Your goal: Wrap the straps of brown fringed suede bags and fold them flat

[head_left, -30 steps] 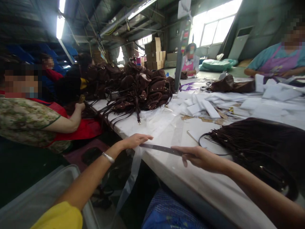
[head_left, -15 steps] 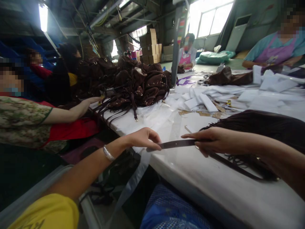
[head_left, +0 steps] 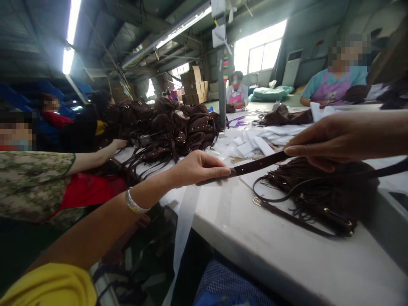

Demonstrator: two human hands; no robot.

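My left hand (head_left: 199, 168) pinches the end of a dark brown leather strap (head_left: 255, 165) above the near edge of the white table (head_left: 248, 238). My right hand (head_left: 331, 138) is closed on the same strap further along, lifted higher at the right. The strap stretches taut between both hands and runs on past my right hand to the right. Below it a pile of brown fringed straps with metal buckles (head_left: 318, 195) lies on the table.
A heap of brown bags (head_left: 172, 123) fills the table's far left. White paper pieces (head_left: 255, 142) lie mid-table. A co-worker's arm (head_left: 92, 159) reaches in from the left; other people sit at the back and right. A grey post (head_left: 222, 76) stands on the table.
Both hands have lifted the strap off the table; my right hand rose and moved right, pulling the strap taut. The view tilted upward.
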